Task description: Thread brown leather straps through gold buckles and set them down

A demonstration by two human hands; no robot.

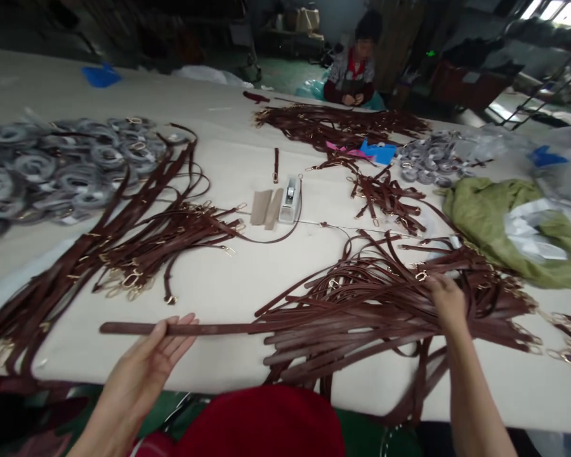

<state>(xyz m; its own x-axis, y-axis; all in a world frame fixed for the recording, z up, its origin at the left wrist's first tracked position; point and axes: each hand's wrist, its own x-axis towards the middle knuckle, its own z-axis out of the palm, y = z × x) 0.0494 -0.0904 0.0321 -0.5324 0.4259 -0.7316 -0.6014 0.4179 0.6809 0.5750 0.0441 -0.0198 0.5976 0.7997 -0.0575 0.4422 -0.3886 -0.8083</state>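
My left hand (pixel 147 358) holds a brown leather strap (pixel 219 329) near its rounded end, thumb on top and fingers stretched out beneath. This strap runs right over a large pile of brown straps (pixel 323 346). Above the pile, my right hand (pixel 446 298) is closed on a strap end beside a gold-coloured metal buckle (pixel 421 276); whether both hands hold the same strap I cannot tell. Left of the pile lies a bunch of shorter straps (pixel 171 235) with metal clasps. Long straps (pixel 71 266) stretch beside it toward the table's left front edge.
Grey coiled bundles (pixel 57 168) cover the far left, with more grey coils (pixel 426 158) at back right. A small white device (pixel 290 200) stands mid-table. An olive-green bag (pixel 480 203) lies to the right. A person (pixel 354 73) sits across the white table (pixel 219 279).
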